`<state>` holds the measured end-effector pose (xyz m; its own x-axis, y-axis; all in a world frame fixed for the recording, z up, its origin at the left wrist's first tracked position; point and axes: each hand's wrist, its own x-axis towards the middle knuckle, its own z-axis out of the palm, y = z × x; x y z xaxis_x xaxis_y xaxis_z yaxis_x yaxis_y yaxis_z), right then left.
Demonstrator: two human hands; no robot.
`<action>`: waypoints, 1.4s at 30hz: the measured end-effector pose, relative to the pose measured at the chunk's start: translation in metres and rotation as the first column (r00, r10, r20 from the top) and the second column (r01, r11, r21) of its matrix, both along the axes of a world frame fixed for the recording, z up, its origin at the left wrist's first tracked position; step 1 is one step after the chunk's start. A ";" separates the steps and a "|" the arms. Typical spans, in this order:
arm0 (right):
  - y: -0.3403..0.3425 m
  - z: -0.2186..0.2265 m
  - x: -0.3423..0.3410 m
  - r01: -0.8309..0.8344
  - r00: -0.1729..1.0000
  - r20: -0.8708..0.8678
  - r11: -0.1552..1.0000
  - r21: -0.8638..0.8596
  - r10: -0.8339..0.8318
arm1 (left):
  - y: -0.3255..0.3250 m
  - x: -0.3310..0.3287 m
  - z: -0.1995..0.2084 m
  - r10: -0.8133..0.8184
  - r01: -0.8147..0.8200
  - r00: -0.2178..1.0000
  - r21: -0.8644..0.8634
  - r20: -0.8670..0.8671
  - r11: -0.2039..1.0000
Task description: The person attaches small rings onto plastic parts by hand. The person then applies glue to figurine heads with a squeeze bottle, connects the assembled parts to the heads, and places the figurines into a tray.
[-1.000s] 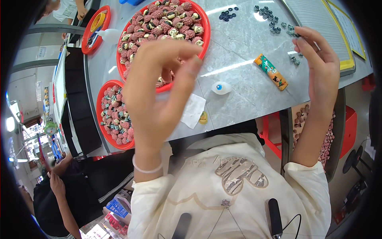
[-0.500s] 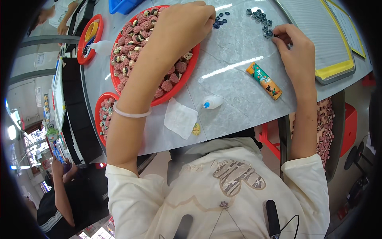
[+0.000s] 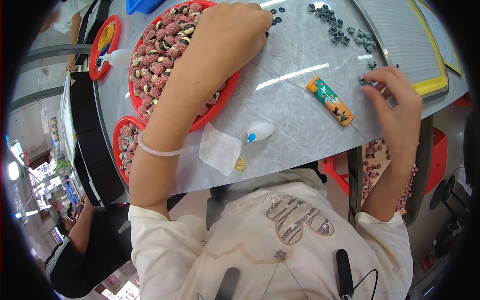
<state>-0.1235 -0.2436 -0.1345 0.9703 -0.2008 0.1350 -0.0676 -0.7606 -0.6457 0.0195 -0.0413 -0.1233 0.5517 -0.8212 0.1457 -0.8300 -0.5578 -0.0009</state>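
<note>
My left hand (image 3: 237, 32) reaches across the red basket of pink, cream and dark shell-shaped pieces (image 3: 167, 50). Its fingers curl down, and their tips are hidden. Several small dark blue discs (image 3: 278, 19) lie beside those fingers. Farther right, my right hand (image 3: 397, 97) is low over the table, thumb and forefinger around a small grey-green piece (image 3: 364, 81). Loose grey-green pieces (image 3: 364, 40) lie scattered above it, and a darker blue-grey cluster (image 3: 330, 19) is farther left.
On the grey table (image 3: 290, 110) are an orange-and-green packet (image 3: 330, 101), a white squeeze bottle with blue tip (image 3: 261, 131) and a white tissue (image 3: 220, 150). A yellow-edged tray (image 3: 430, 87) stands right. Smaller red baskets (image 3: 118, 142) sit left. A person in black (image 3: 80, 250) is lower left.
My right hand has moved right and nearer to me, away from the blue-grey cluster. More grey-green pieces now show where it was. My left hand stays nearly in place by the discs.
</note>
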 end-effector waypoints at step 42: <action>0.071 0.051 -0.024 -0.506 0.751 0.606 0.817 0.276 0.261 | 0.028 -0.117 0.085 -0.197 -0.528 0.484 -0.464 -0.853 0.712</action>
